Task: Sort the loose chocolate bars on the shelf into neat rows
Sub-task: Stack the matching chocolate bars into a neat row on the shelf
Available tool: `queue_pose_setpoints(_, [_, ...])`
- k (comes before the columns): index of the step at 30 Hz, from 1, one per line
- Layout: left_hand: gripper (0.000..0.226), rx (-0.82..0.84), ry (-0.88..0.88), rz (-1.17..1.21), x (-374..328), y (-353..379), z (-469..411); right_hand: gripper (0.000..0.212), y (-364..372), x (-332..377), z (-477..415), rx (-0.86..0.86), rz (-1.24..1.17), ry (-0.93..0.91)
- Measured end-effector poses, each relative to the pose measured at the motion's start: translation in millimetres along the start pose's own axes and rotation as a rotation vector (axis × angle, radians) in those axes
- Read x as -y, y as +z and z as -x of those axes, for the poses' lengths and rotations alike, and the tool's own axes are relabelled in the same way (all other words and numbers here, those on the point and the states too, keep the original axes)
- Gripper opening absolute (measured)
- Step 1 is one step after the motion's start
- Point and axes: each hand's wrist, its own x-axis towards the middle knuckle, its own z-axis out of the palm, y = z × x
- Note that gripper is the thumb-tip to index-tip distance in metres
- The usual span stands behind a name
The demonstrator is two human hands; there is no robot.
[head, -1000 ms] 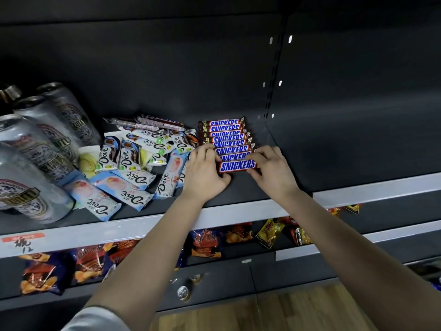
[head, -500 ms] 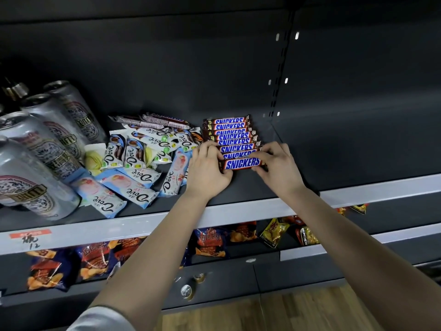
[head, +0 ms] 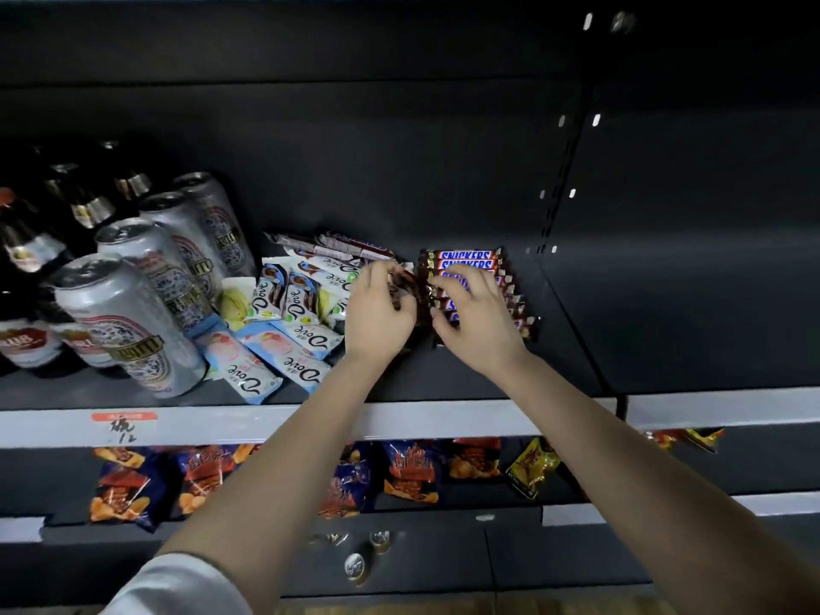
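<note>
Snickers row (head: 470, 258) is laid mid-shelf, from the back wall toward the front edge of the shelf (head: 443, 421). Over it the right hand (head: 481, 324) is spread flat. Its left ends are gripped by the curled left hand (head: 377, 315). Dove pile (head: 288, 317) is heaped just left, with cans (head: 128, 312) at the left end.

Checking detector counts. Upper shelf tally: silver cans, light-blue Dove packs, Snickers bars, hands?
silver cans: 4
light-blue Dove packs: 3 in view
hands: 2, left hand and right hand
Snickers bars: 2 clear of the hands; the rest partly covered, uncounted
Total counted: 11
</note>
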Motion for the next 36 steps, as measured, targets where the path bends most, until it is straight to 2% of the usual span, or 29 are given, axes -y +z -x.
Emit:
queue_pose_setpoints(9, [0.031,-0.060,-0.155,-0.223,74,-88,-5,0.040,56,61,-39,0.155,-0.101,-0.047])
queue_pose_setpoints(15, [0.040,0.094,-0.192,-0.292,110,-114,-1,0.043,81,93,-60,0.235,-0.119,-0.015])
queue_pose_setpoints(18, [0.045,0.185,-0.172,-0.403,118,-111,4,0.043,90,104,-61,0.285,-0.107,-0.030])
queue_pose_setpoints(21, [0.050,0.191,-0.135,-0.504,122,-106,10,0.042,104,107,-58,0.368,-0.120,-0.042])
queue_pose_setpoints(36, [0.061,0.187,-0.116,-0.470,126,-104,9,0.042,109,112,-48,0.312,-0.058,0.009])
